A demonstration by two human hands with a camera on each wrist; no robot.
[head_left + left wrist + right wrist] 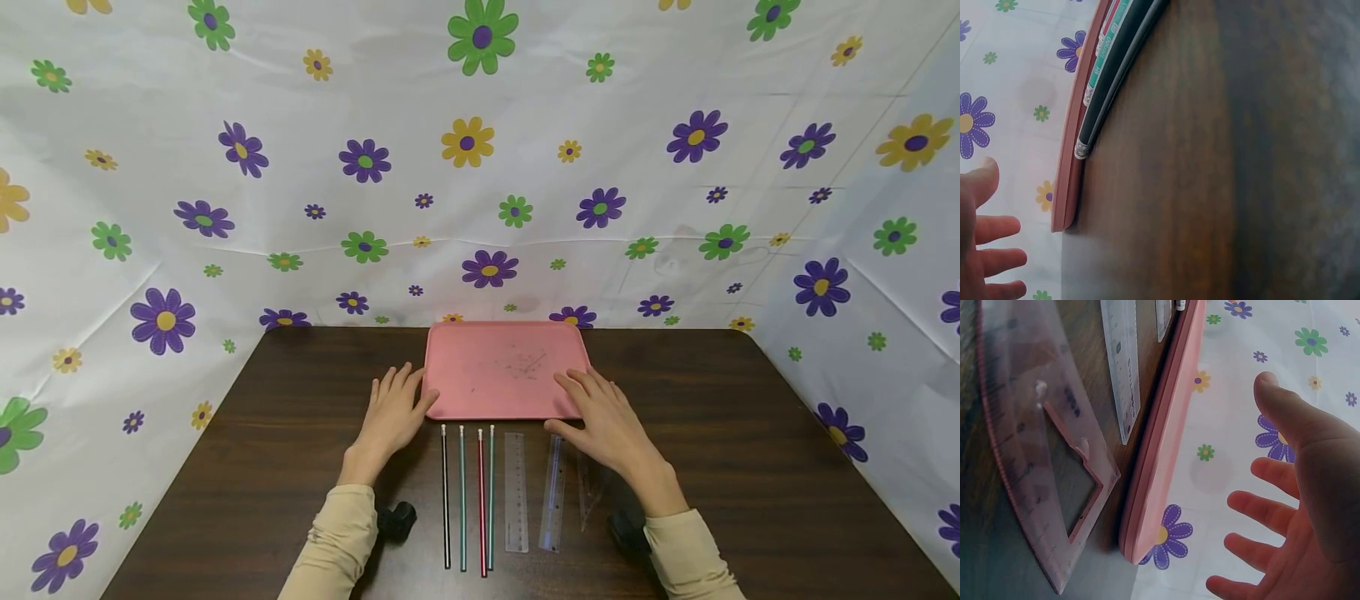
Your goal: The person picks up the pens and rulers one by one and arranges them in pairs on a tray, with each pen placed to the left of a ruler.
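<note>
Flowered sheeting [405, 100] is hanging beyond a pink tray [465, 367], whose long axis is running across a dark table [315, 367] from left hand [393, 414] to right hand [606, 423], both empty and about equally near, with fingers spread wide at the tray's near corners.

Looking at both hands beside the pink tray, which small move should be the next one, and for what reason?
Probably the left hand should reach for the black pencil and pinch it. That hand seems to hold nothing, this is the pencil nearest to it, and the pink tray, just beyond the pencil's far end, shows nothing lying in it.
</note>
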